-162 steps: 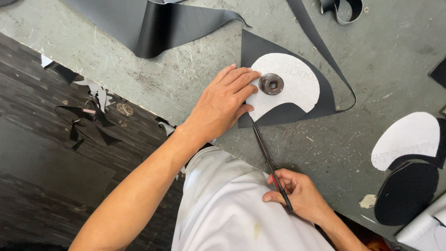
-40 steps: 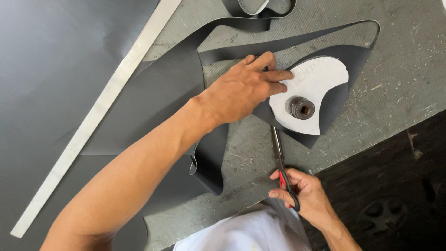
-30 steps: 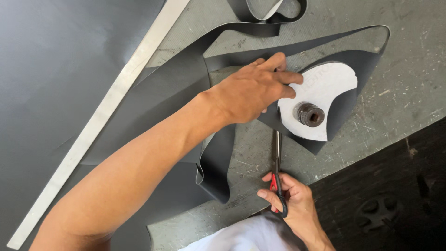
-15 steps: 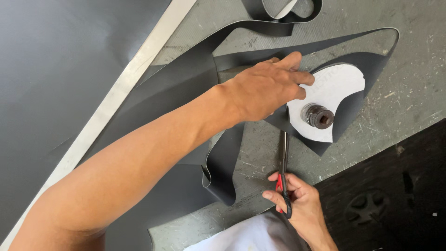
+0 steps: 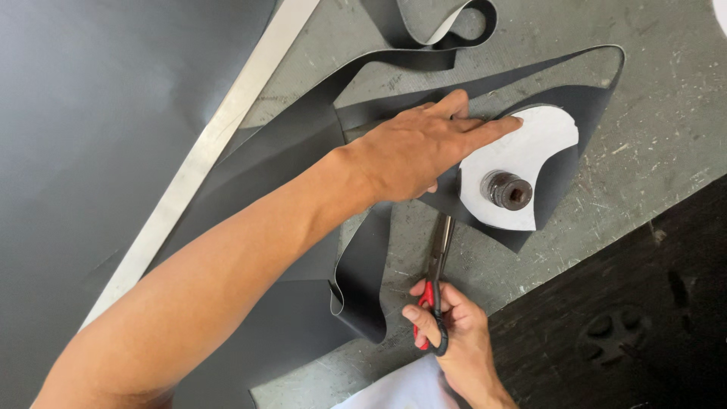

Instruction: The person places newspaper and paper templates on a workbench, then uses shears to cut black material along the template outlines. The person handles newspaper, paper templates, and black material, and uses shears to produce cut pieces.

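Observation:
My left hand (image 5: 420, 148) lies flat on a dark sheet of leather-like material (image 5: 583, 102), fingertips on the edge of a white curved paper pattern (image 5: 530, 148). A dark round metal weight (image 5: 507, 189) stands on the pattern. My right hand (image 5: 447, 326) grips scissors (image 5: 438, 254) with red and black handles; the blades point up at the lower left edge of the material beside the pattern, under my left hand.
A large dark sheet (image 5: 91, 113) covers the left side, with a long pale metal ruler (image 5: 204, 159) lying diagonally on it. Curled dark offcut strips (image 5: 447, 30) lie at the top. The grey worktable (image 5: 659, 129) ends at lower right, dark floor (image 5: 628, 326) beyond.
The view has shifted, so the pattern and weight sit further right. My left hand has stayed pressed on the material while the scissors in my right hand moved up along its edge.

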